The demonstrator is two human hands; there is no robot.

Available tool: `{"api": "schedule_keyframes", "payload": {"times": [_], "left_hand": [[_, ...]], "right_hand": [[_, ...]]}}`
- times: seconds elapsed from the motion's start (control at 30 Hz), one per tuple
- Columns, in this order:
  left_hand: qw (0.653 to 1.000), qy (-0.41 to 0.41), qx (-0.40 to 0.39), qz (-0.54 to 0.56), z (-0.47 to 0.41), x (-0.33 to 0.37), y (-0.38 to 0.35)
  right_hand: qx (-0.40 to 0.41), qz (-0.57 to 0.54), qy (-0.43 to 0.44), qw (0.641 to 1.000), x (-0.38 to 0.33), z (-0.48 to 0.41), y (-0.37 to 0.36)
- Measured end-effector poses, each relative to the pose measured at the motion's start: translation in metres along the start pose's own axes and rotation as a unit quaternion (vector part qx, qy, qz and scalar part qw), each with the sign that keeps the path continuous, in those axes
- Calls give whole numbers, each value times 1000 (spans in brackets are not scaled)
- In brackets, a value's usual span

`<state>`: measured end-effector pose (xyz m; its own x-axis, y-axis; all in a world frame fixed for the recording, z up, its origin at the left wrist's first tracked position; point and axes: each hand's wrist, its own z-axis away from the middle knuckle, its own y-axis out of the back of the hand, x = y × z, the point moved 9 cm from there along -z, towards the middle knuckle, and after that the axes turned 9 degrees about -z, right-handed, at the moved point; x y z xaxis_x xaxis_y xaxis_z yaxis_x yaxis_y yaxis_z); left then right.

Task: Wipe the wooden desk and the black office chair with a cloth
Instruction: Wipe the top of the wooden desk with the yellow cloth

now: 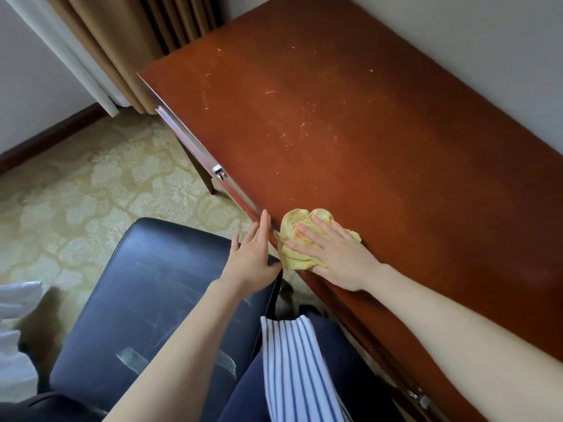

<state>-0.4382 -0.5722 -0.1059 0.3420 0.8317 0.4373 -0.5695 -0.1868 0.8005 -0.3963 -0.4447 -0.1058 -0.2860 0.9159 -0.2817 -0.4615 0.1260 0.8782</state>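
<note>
A reddish wooden desk (380,141) runs from upper middle to lower right, its top scratched in places. A crumpled yellow cloth (294,236) lies at the desk's near edge. My right hand (335,254) presses flat on the cloth with straight fingers. My left hand (254,254) is open, its straight fingers touching the desk's front edge just left of the cloth. The black office chair (146,300) sits below left, its worn seat close to the desk edge and partly under my left forearm.
Drawer fronts with metal handles (219,172) line the desk's front. Tan curtains (122,41) hang behind the desk's far end. Patterned carpet (76,190) covers the floor at left. White fabric (15,330) lies at the left edge. A wall borders the desk's right side.
</note>
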Motion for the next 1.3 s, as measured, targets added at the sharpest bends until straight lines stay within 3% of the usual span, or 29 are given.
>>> {"api": "schedule_keyframes", "payload": {"times": [0.2,0.53,0.7,1.1,1.3], "left_hand": [[995,-12,60,77,-2,-7,28],[986,87,105,98,-11,-20,44],[981,174,82,38,-23,-30,47],[983,164,12,-87,-49,-20,45],[973,169,-7,-160,-52,-14,42]], "right_hand": [[14,-12,-22,1000,-12,-61,23],[10,-31,-10,999,-16,-129,56],[59,-30,-17,998,7,-92,48],[54,-23,-157,986,75,80,-10],[47,-13,-181,982,88,89,-3]]}}
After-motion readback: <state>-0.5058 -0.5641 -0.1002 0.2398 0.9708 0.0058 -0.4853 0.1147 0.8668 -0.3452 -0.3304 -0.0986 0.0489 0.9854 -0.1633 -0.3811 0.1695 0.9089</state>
